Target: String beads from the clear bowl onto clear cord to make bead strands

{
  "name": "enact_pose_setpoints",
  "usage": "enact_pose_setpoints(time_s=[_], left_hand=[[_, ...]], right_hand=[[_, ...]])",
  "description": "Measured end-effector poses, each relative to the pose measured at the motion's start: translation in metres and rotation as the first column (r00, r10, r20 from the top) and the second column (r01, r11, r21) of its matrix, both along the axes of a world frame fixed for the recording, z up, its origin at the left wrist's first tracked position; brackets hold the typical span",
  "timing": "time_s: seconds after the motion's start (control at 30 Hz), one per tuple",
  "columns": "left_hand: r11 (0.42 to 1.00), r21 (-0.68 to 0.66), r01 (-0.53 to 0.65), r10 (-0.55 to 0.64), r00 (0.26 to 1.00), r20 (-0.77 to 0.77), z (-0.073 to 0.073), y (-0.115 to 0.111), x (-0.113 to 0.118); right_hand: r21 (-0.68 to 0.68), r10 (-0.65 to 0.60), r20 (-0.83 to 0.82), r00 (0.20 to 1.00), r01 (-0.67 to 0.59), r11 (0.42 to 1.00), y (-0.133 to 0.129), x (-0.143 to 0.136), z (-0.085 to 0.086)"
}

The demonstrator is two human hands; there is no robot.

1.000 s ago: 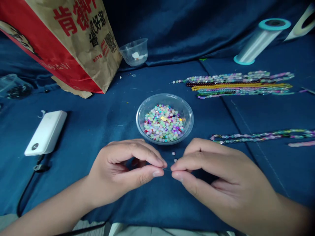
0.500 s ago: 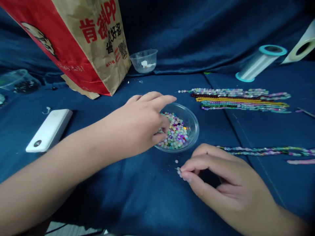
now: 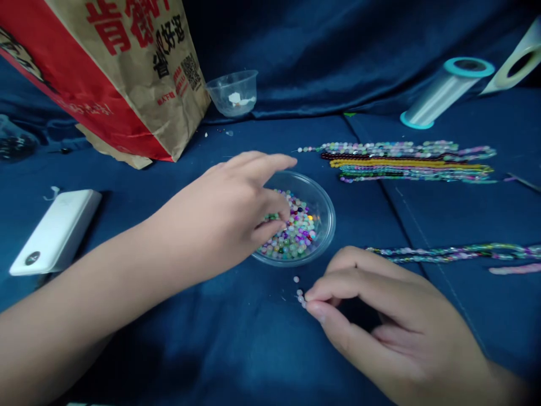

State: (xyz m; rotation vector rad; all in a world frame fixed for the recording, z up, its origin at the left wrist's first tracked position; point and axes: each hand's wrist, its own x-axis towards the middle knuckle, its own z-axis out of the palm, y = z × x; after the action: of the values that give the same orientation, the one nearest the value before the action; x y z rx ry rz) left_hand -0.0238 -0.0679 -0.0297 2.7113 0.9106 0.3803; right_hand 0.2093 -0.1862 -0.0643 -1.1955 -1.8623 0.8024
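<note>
My left hand (image 3: 230,211) reaches into a round clear plastic bowl (image 3: 332,217) of mixed small coloured beads (image 3: 291,239). Its thumb and index finger are pinched together among the beads, while the other fingers stretch out above; what lies between the tips is too small to make out. My right hand (image 3: 380,316), in front of the bowl on the right, pinches a short string of pale pink beads (image 3: 301,298) between thumb and index finger. A loose pale bead (image 3: 296,279) lies on the blue cloth just beyond that string.
Finished-looking bead strands (image 3: 406,163) lie at the right, with more strands (image 3: 448,254) nearer me. Behind stand a spool of clear line (image 3: 443,93), a tape roll (image 3: 515,65), a small clear cup (image 3: 234,96) and a paper bag (image 3: 139,84). A white power bank (image 3: 57,231) lies left.
The whole view has shifted a little, so most things sit further left in it. My left hand stays in the bowl among the beads; my right hand still pinches the beaded string.
</note>
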Motion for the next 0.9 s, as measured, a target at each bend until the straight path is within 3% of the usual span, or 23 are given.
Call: enact_pose_setpoints(time_s=[0.1,0.17,0.23,0.27,0.3,0.37,0.43,0.57,0.73,0.9], left_hand=[[0.990,-0.090,-0.108,0.129,0.950,0.284,0.011,-0.028,-0.011],[0.916,-0.372,-0.151,0.314,0.847,0.430,0.007,-0.051,-0.019],[0.715,-0.697,-0.050,0.513,0.715,0.475,-0.005,-0.071,-0.025],[0.608,-0.793,0.041,0.571,0.672,0.472,-0.013,-0.079,-0.026],[0.513,-0.851,0.111,0.622,0.635,0.458,-0.021,-0.085,-0.027],[0.412,-0.884,0.220,0.657,0.601,0.456,-0.036,-0.090,-0.026],[0.383,-0.882,0.276,0.668,0.577,0.470,-0.044,-0.091,-0.024],[0.386,-0.870,0.306,0.672,0.553,0.492,-0.045,-0.087,-0.021],[0.390,-0.876,0.283,0.669,0.567,0.481,-0.045,-0.087,-0.021],[0.338,-0.889,0.310,0.670,0.584,0.458,-0.045,-0.088,-0.020]], right_hand=[[0.034,-0.038,0.003,0.999,0.038,0.999,0.000,0.001,0.002],[0.044,-0.053,0.009,0.999,0.052,0.998,-0.001,0.002,0.004],[0.047,-0.045,0.023,0.999,0.044,0.998,-0.002,0.002,0.004],[0.051,-0.037,0.031,0.999,0.036,0.998,-0.003,0.002,0.004],[0.057,-0.025,0.038,0.999,0.023,0.998,-0.004,0.002,0.003],[0.071,-0.003,0.047,0.999,0.000,0.997,-0.005,0.001,0.001],[0.079,0.010,0.043,0.999,-0.014,0.997,-0.006,0.000,-0.001],[0.089,0.025,0.046,0.999,-0.029,0.996,-0.006,0.000,-0.002],[0.099,0.027,0.048,0.998,-0.032,0.995,-0.008,0.001,-0.004],[0.089,0.018,0.025,1.000,-0.020,0.996,-0.008,-0.002,-0.006]])
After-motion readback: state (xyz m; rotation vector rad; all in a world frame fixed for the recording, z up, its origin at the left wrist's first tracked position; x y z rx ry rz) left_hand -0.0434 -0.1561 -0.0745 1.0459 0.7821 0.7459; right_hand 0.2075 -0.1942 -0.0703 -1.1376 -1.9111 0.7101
